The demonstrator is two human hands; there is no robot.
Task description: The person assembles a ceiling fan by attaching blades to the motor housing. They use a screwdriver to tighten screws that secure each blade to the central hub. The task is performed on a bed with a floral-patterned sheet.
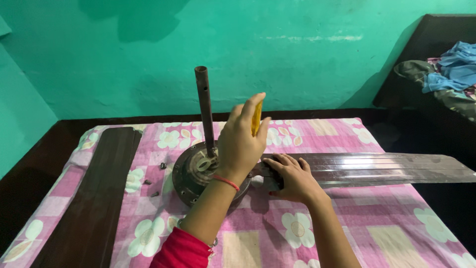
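Gripping yellow screwdriver (256, 118), perhaps, above fan motor (198, 171).

Left hand (241, 144) around a yellow-handled screwdriver (256, 118) over the fan motor (191, 173), right hand (290, 176) flat on a fan blade (377, 169).

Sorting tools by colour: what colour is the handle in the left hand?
Yellow handle, gripped upright by the left hand; head view.

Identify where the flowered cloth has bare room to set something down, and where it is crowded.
Free: the cloth in front of the fan blade, right of the right hand. Crowded: around the fan motor, with loose screws between it and the dark blade.
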